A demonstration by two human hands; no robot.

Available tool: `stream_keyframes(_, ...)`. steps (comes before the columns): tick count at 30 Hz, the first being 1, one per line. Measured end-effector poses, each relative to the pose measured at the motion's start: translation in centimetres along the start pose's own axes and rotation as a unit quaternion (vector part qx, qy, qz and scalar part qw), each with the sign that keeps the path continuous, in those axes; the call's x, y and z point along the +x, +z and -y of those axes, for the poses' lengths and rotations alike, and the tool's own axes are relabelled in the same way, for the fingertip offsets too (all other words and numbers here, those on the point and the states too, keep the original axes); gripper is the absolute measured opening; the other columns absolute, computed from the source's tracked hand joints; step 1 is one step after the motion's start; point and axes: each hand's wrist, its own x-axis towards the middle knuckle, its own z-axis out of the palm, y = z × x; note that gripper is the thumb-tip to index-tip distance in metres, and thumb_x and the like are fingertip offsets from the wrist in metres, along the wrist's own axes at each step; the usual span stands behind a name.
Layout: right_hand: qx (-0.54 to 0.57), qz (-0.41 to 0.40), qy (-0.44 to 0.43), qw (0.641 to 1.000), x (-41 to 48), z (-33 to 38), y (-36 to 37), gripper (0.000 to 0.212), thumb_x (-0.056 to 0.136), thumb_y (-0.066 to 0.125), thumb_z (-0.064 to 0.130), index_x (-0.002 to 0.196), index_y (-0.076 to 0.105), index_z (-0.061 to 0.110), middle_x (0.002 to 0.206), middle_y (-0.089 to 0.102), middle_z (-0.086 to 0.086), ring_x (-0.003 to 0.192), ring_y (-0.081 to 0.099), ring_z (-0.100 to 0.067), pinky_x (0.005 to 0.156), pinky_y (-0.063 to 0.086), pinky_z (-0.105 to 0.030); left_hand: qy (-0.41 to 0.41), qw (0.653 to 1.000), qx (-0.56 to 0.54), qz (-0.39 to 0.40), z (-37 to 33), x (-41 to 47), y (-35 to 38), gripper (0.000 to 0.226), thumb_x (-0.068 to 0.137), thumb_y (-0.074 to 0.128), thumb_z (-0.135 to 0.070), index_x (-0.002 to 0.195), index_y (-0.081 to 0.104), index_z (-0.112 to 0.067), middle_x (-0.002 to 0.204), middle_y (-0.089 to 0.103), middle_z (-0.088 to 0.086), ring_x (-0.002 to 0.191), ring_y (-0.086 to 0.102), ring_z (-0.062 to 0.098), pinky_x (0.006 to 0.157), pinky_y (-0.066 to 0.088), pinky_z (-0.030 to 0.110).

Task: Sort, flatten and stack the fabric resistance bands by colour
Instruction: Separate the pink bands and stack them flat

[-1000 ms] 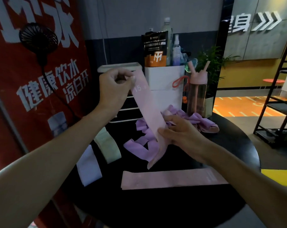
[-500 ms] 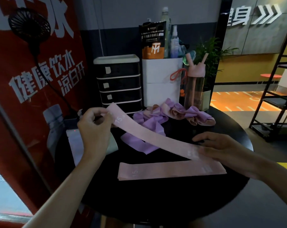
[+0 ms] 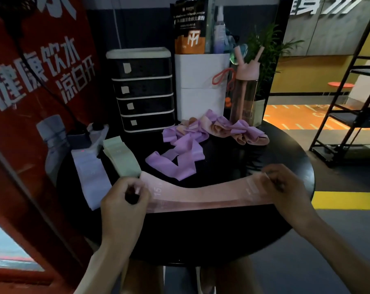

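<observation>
Pink band (image 3: 205, 195): lower centre of frame, long axis left to right over the near part of the counter (image 3: 201, 236), middle dipping slightly. "15" is printed near its left end.

Left hand (image 3: 124, 201): fingers curled and pinched on the band's left end. Right hand (image 3: 286, 187): fingers pinched on the right end likewise. Each end sits at its own hand, and neither hand is nearer the middle.

A darker pink strip shows along the band's lower edge, probably a pink band already laid flat. Whether the two touch cannot be told. Judgement: the coming move is a lowering onto that strip, so the two long axes must run parallel with the ends matched.

Left of centre: green bands (image 3: 122, 158) just beside the left hand, pale band (image 3: 90, 177) further left. Unsorted: purple bands (image 3: 177, 158) at centre, mixed purple and peach heap (image 3: 220, 128) behind.

Containers, upper centre: drawer unit (image 3: 143, 90) has four drawers shut, contents hidden. White box (image 3: 201, 81) holds a pouch (image 3: 189, 26) and a spray bottle (image 3: 219, 28).
</observation>
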Motion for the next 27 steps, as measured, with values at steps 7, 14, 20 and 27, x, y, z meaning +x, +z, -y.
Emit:
stream_keyframes(7,-0.026,0.007,0.001,1.000,-0.4,-1.0,0.5,0.029,0.093,0.060,0.013,0.095,0.053,0.040,0.089,0.063,0.000,0.084,0.059,-0.018,0.071,0.048,-0.025,0.058,0.988,0.122,0.077,1.4,-0.1,-0.2,0.026,0.076,0.071,0.006,0.071,0.054,-0.013,0.068,0.053,-0.004,0.069,0.054,0.024,0.062,0.048,0.043)
stream_keyframes(14,-0.129,0.026,-0.008,0.991,-0.1,-1.9,0.7,0.023,0.089,0.064,0.008,0.102,0.060,0.027,0.088,0.047,0.011,0.085,0.053,-0.023,0.070,0.039,-0.028,0.071,0.978,0.160,0.110,2.4,-0.2,0.1,0.023,0.075,0.073,-0.003,0.072,0.054,-0.017,0.081,0.046,-0.002,0.079,0.047,0.022,0.066,0.037,0.023)
stream_keyframes(20,-0.182,0.122,-0.087,0.972,-0.1,-2.0,-0.2,0.039,0.077,0.058,0.049,0.115,0.060,0.040,0.125,0.048,0.008,0.119,0.046,-0.030,0.096,0.041,-0.053,0.139,0.947,0.179,0.226,2.7,0.0,0.1,0.041,0.078,0.052,-0.056,0.109,0.068,-0.034,0.125,0.051,-0.010,0.121,0.043,0.013,0.101,0.028,0.033)
stream_keyframes(27,-0.170,0.232,-0.077,0.955,0.4,-1.8,-1.0,0.037,0.073,0.056,0.064,0.110,0.053,0.061,0.121,0.048,0.034,0.121,0.042,-0.002,0.108,0.032,-0.051,0.160,0.926,0.186,0.289,3.2,0.3,0.7,0.043,0.084,0.043,-0.066,0.115,0.066,-0.047,0.121,0.056,-0.025,0.119,0.044,-0.004,0.104,0.018,0.023)
